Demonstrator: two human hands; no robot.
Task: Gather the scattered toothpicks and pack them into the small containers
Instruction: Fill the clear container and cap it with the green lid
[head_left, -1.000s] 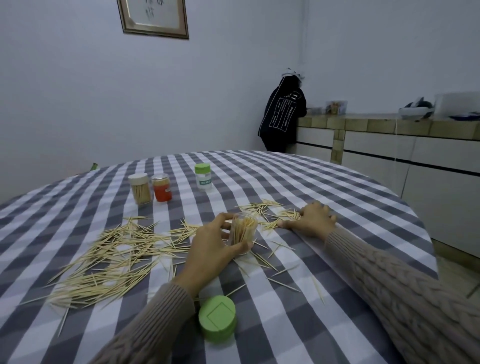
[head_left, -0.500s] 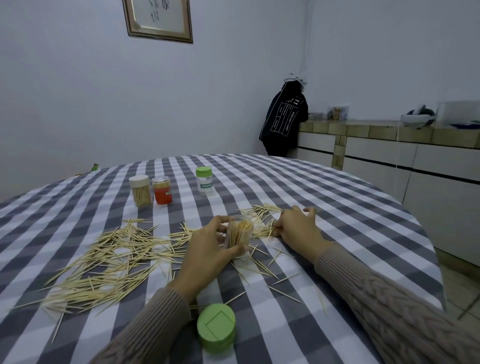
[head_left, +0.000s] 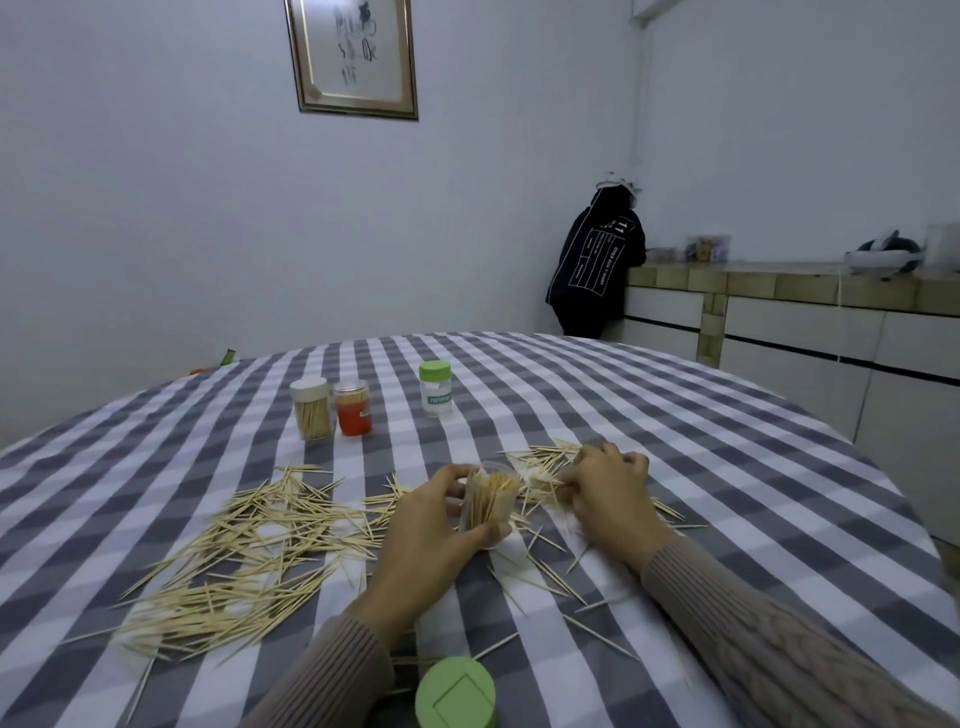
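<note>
A broad heap of scattered toothpicks (head_left: 244, 561) lies well left of the left hand's fingers; the left hand (head_left: 431, 525) curls thumb and fingers round a clear container (head_left: 488, 501), tilted and packed with toothpicks; just right of it the right hand (head_left: 608, 493) rests on a smaller spread of toothpicks (head_left: 545, 457), fingers curled onto them, though whether they pinch any I cannot tell; beyond the fingertips stand three closed jars (head_left: 353, 408); a green lid (head_left: 457, 693) sits near the left wrist.
</note>
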